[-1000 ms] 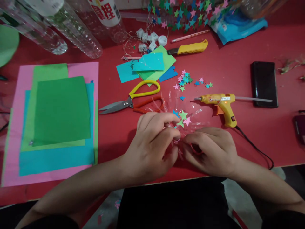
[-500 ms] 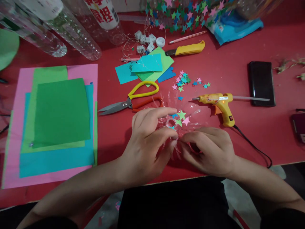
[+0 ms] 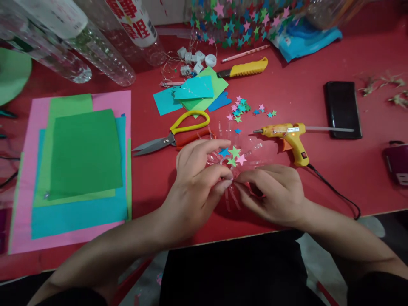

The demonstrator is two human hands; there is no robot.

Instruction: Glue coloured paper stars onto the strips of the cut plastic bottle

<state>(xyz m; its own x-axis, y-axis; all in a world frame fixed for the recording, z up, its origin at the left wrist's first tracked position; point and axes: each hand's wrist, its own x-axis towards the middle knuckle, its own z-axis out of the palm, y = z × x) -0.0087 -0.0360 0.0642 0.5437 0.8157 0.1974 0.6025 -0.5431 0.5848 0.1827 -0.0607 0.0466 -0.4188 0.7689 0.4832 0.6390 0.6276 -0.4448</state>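
While fingers [image 3: 221, 172] meet over strips [image 3: 227, 199], table edge [image 3: 223, 239] near, glue gun [image 3: 288, 130] apart

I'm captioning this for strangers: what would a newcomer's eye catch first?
Probably the left hand and right hand, working close together beside a few bright stars. Next, the coloured paper stacked at the left, then the yellow glue gun to the right.

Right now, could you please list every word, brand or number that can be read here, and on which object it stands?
Nothing can be quoted with certainty.
Bottle label: large red characters, apparently Chinese, too blurred; the barcode shows no readable digits.
White label on a bottle farther left: only faint marks, unreadable.
Glue gun sticker: print too small.
Blue packet: a pale mark, unreadable.
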